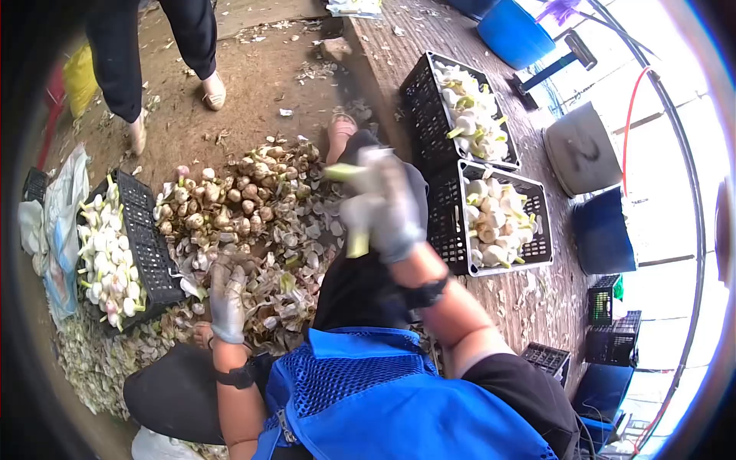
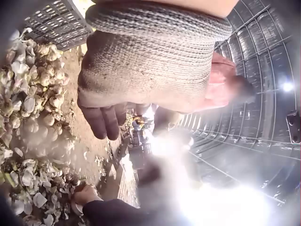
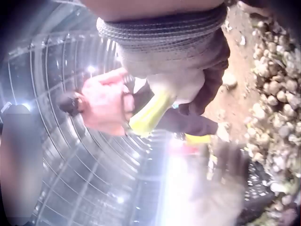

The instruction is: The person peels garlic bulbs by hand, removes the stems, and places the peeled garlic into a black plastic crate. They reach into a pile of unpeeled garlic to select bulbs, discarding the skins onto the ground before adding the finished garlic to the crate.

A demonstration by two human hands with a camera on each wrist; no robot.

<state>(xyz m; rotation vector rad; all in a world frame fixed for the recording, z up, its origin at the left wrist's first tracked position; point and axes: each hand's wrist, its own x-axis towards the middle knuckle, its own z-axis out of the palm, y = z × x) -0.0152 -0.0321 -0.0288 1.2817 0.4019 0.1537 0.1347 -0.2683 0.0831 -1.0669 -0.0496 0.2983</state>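
In the head view, the gloved right hand (image 1: 392, 207) is raised over the person's knee, blurred, gripping white garlic with green stems. The right wrist view shows the fingers of that hand (image 3: 176, 66) curled round a white bulb (image 3: 186, 87) with a yellow-green stem (image 3: 151, 115). Low over the loose peelings (image 1: 284, 295), the gloved left hand (image 1: 228, 299) has relaxed fingers and nothing visible in them. Its back and hanging fingers show in the left wrist view (image 2: 146, 70). Beyond it lies a heap of brownish unpeeled bulbs (image 1: 247, 192).
Black crates of white garlic stand on the left (image 1: 149, 238) and at the right, one (image 1: 433, 134) behind another (image 1: 544, 230). Buckets, one of them blue (image 1: 515, 34), and a scale-like stand (image 1: 560, 69) are farther right. Another person's dark-trousered legs (image 1: 115, 57) are at upper left.
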